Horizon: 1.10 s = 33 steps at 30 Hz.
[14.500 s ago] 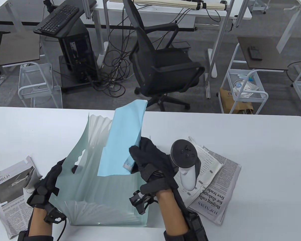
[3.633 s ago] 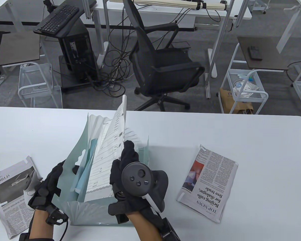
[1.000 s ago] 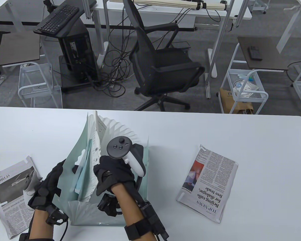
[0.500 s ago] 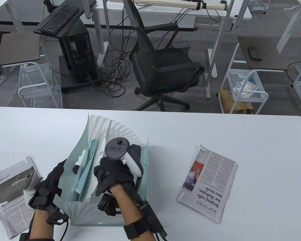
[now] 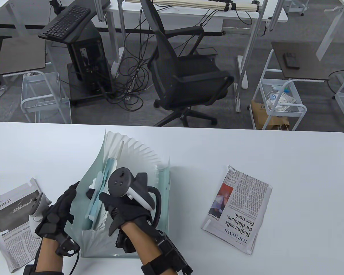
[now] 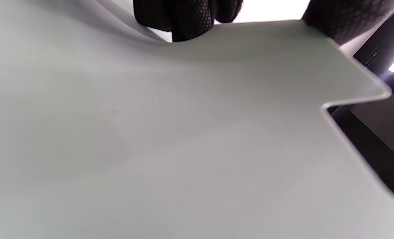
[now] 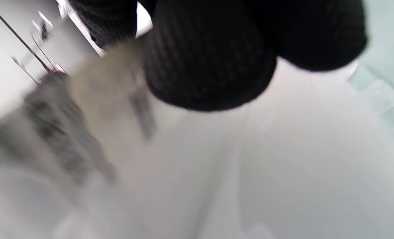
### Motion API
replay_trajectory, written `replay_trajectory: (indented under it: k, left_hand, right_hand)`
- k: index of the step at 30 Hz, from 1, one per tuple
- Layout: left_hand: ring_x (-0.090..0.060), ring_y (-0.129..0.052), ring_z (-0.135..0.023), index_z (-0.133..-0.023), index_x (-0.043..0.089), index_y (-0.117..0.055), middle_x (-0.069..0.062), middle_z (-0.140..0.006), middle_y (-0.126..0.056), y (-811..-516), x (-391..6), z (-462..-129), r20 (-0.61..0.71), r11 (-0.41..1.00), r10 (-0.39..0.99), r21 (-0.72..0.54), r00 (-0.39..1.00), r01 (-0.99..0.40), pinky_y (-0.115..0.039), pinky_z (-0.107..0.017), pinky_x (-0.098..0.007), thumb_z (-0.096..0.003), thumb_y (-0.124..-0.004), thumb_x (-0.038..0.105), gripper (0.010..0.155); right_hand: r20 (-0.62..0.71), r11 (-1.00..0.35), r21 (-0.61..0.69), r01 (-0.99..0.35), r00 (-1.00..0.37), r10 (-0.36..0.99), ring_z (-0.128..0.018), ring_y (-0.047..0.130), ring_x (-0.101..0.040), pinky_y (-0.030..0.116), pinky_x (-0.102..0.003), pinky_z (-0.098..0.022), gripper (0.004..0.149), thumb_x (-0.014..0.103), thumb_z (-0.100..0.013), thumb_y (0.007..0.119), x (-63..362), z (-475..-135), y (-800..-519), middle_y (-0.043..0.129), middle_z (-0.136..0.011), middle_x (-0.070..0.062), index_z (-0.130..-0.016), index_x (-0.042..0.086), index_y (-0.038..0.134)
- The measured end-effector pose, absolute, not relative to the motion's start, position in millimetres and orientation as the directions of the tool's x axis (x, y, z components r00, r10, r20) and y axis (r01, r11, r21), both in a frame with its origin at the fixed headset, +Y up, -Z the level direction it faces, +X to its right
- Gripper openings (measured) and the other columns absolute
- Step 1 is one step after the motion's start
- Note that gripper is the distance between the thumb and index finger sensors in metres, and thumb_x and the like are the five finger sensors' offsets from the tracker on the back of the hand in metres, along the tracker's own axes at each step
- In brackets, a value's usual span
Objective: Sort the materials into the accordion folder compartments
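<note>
Folder point(image 5: 137, 160) stands fanned open on the table point(image 5: 275, 151). Left hand point(image 5: 56, 212) grips its front cover point(image 5: 77, 206), keeping compartments open. Right hand point(image 5: 123, 206) presses papers point(image 5: 99, 197) down inside.

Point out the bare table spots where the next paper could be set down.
Free: between the accordion folder and the right newspaper; right of that newspaper; the far strip behind the folder. Crowded: the near left, with both hands, the folder and the left newspaper.
</note>
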<state>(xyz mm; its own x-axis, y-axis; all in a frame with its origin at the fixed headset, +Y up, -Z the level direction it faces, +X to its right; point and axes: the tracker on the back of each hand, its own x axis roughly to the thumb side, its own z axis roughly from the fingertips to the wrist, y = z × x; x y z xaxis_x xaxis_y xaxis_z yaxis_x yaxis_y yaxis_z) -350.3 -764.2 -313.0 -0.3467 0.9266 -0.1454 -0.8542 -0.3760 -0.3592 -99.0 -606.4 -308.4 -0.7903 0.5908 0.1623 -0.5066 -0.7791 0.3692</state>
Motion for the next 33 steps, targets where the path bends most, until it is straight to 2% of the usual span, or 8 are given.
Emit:
replay_trajectory:
  k: [2, 8, 15, 22, 26, 29, 32, 33]
  left_hand:
    - [-0.030, -0.049, -0.109, -0.109, 0.028, -0.038, -0.006, -0.101, -0.074, -765.4, -350.3, -313.3, -0.148, -0.386, 0.922, -0.358, -0.357, -0.850, -0.026, -0.074, -0.066, -0.0489, -0.075, 0.067, 0.081]
    - [-0.029, -0.050, -0.109, -0.109, 0.028, -0.039, -0.006, -0.100, -0.075, -765.3, -350.5, -313.6, -0.140, -0.380, 0.925, -0.360, -0.354, -0.852, -0.026, -0.075, -0.066, -0.0488, -0.074, 0.067, 0.080]
    - [-0.029, -0.050, -0.109, -0.110, 0.028, -0.038, -0.006, -0.100, -0.075, -765.3, -351.0, -315.1, -0.144, -0.386, 0.923, -0.369, -0.358, -0.845, -0.026, -0.076, -0.065, -0.0487, -0.074, 0.068, 0.081]
    - [-0.029, -0.050, -0.110, -0.110, 0.028, -0.038, -0.006, -0.100, -0.075, -765.2, -350.8, -315.1, -0.148, -0.392, 0.920, -0.373, -0.363, -0.841, -0.025, -0.076, -0.065, -0.0486, -0.074, 0.067, 0.081]
    - [-0.029, -0.050, -0.110, -0.110, 0.028, -0.038, -0.006, -0.100, -0.075, -765.0, -350.8, -315.2, -0.151, -0.397, 0.918, -0.373, -0.367, -0.839, -0.025, -0.076, -0.064, -0.0486, -0.074, 0.068, 0.081]
    - [-0.029, -0.050, -0.110, -0.110, 0.028, -0.037, -0.006, -0.100, -0.075, -765.2, -349.7, -316.3, -0.159, -0.399, 0.917, -0.381, -0.366, -0.834, -0.025, -0.076, -0.064, -0.0486, -0.074, 0.068, 0.082]
    - [-0.029, -0.050, -0.110, -0.110, 0.028, -0.037, -0.006, -0.100, -0.076, -765.2, -348.4, -318.0, -0.164, -0.393, 0.919, -0.388, -0.357, -0.833, -0.025, -0.076, -0.064, -0.0484, -0.074, 0.068, 0.082]
    - [-0.029, -0.051, -0.110, -0.110, 0.028, -0.037, -0.006, -0.100, -0.076, -765.2, -348.1, -318.3, -0.165, -0.393, 0.919, -0.390, -0.357, -0.833, -0.025, -0.076, -0.064, -0.0485, -0.074, 0.068, 0.082]
  right_hand:
    - [0.160, -0.764, 0.330, -0.554, -0.765, 0.623, -0.031, 0.098, -0.030, 0.085, -0.040, -0.025, 0.049, 0.038, -0.068, 0.069, -80.3, -304.4, -599.3, 0.089, -0.067, -0.025, -0.097, -0.001, 0.071]
    - [0.086, -0.773, 0.095, -0.628, -0.768, 0.634, -0.043, 0.097, -0.036, 0.084, -0.045, -0.034, 0.047, 0.027, -0.068, 0.071, 7.1, -296.5, -583.4, 0.083, -0.079, -0.029, -0.104, -0.002, 0.062]
    - [-0.142, -0.806, -0.072, -0.587, -0.794, 0.591, -0.056, 0.093, -0.044, 0.081, -0.050, -0.042, 0.050, 0.024, -0.067, 0.072, 110.4, -295.4, -615.5, 0.075, -0.090, -0.032, -0.108, -0.001, 0.057]
    - [-0.324, -0.835, -0.018, -0.550, -0.787, 0.525, -0.075, 0.074, -0.056, 0.070, -0.060, -0.054, 0.057, 0.026, -0.067, 0.072, 152.9, -301.9, -690.6, 0.058, -0.103, -0.036, -0.111, -0.001, 0.047]
    - [-0.400, -0.821, 0.062, -0.568, -0.767, 0.501, -0.088, 0.046, -0.068, 0.049, -0.073, -0.065, 0.072, 0.031, -0.068, 0.071, 159.5, -310.7, -730.6, 0.037, -0.112, -0.037, -0.114, -0.002, 0.026]
    - [-0.452, -0.801, 0.167, -0.575, -0.767, 0.456, -0.092, 0.015, -0.071, 0.026, -0.080, -0.066, 0.083, 0.035, -0.069, 0.069, 159.5, -317.6, -756.0, 0.015, -0.114, -0.037, -0.111, -0.003, 0.008]
    - [-0.500, -0.762, 0.249, -0.597, -0.753, 0.427, -0.091, 0.010, -0.072, 0.022, -0.082, -0.064, 0.092, 0.043, -0.068, 0.066, 158.3, -319.0, -779.4, 0.012, -0.111, -0.043, -0.106, -0.007, -0.001]
    - [-0.510, -0.734, 0.272, -0.623, -0.740, 0.439, -0.090, 0.003, -0.069, 0.016, -0.081, -0.064, 0.094, 0.044, -0.068, 0.066, 156.7, -317.9, -785.3, 0.003, -0.110, -0.039, -0.105, -0.005, -0.006]
